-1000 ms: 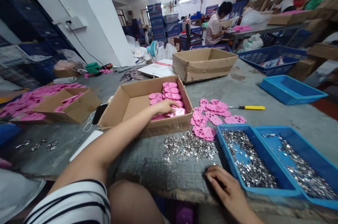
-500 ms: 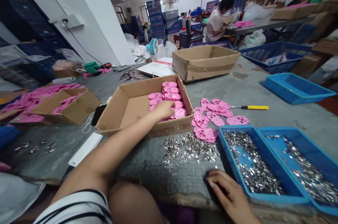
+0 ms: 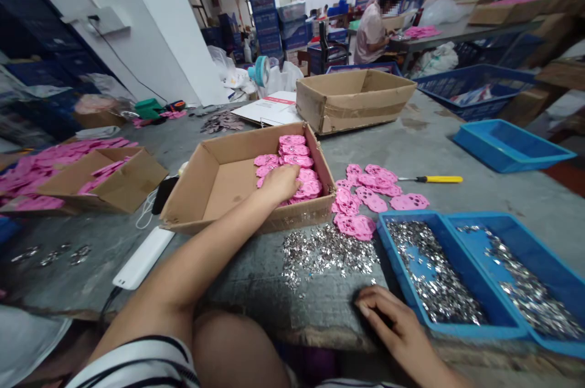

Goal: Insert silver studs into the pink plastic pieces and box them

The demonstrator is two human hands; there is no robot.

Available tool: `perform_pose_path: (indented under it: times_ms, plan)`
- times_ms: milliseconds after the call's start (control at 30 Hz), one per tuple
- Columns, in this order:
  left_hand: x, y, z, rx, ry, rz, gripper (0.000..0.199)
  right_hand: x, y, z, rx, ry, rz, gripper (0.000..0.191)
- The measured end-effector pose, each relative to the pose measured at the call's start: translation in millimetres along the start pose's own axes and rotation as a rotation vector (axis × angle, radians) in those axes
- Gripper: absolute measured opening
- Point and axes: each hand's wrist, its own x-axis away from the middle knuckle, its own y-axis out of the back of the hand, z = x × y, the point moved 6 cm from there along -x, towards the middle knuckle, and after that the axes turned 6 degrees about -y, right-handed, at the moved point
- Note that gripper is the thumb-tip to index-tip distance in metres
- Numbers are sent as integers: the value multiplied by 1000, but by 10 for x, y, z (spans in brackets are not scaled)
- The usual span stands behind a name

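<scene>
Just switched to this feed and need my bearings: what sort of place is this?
Most likely a workshop or small factory floor: stacked pink pieces sit in a cardboard box, small metal parts lie in blue trays, and another person sits at a table further back.

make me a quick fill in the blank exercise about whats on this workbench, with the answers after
1. The left hand is over flat ____ pieces in a cardboard box.
2. The two trays beside the right hand are coloured ____.
3. The slim tool lying beyond those trays has a ____ handle.

Missing words: pink; blue; yellow.
</scene>
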Motion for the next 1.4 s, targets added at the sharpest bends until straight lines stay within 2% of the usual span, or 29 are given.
perform_pose_path:
  times_ms: [67,133,200,233,267,300,367,433,533,633,700,767,833,867,900,967,1033,1167,1267,1400]
  plan:
    - [9,36,3,4,-1,-38,23,-179,119,135,28,0,79,25]
    - [24,80,6,8,1,-81,23,-534,359,242,164,17,52,22]
    - [45,126,10,18,3,-131,23,-1013,673,185,399,-124,-79,26]
    - [58,148,14,30,5,-160,23,-1254,775,97,565,-239,-66,29]
    - [71,168,20,48,9,-190,22,-1467,834,-21,760,-367,6,32]
    - [86,185,29,71,14,-220,22,-1634,849,-152,943,-483,134,34]
    - [112,208,46,115,24,-270,22,-1872,838,-309,1027,-573,232,31]
    - [132,218,51,140,24,-305,21,-1967,763,-402,1053,-593,281,30]
    - [154,239,29,164,1,-357,21,-1945,654,-439,1085,-588,318,31]
    - [183,293,10,193,-25,-422,23,-1896,632,-369,1108,-578,328,32]
    - [233,371,0,226,-71,-521,26,-1892,679,-269,1119,-573,322,33]
    - [366,491,-49,273,-212,-732,28,-1901,770,-128,1126,-569,312,34]
    - [602,570,-157,300,-442,-977,27,-1898,882,54,1123,-556,296,32]
    - [736,566,-237,298,-576,-1060,26,-1884,931,154,1118,-542,285,30]
    - [856,530,-333,285,-702,-1088,27,-1861,969,255,1110,-524,272,29]
    - [1046,396,-552,264,-927,-1015,30,-1786,998,430,1098,-481,241,28]
    - [1155,253,-723,279,-1030,-885,30,-1684,967,533,1094,-450,215,30]
    - [1234,99,-795,390,-1011,-769,23,-1484,868,496,1092,-466,209,29]
    - [1250,12,-752,422,-995,-699,22,-1388,896,394,1083,-519,204,30]
    - [1195,-163,-696,476,-908,-540,26,-1309,938,299,1077,-544,211,31]
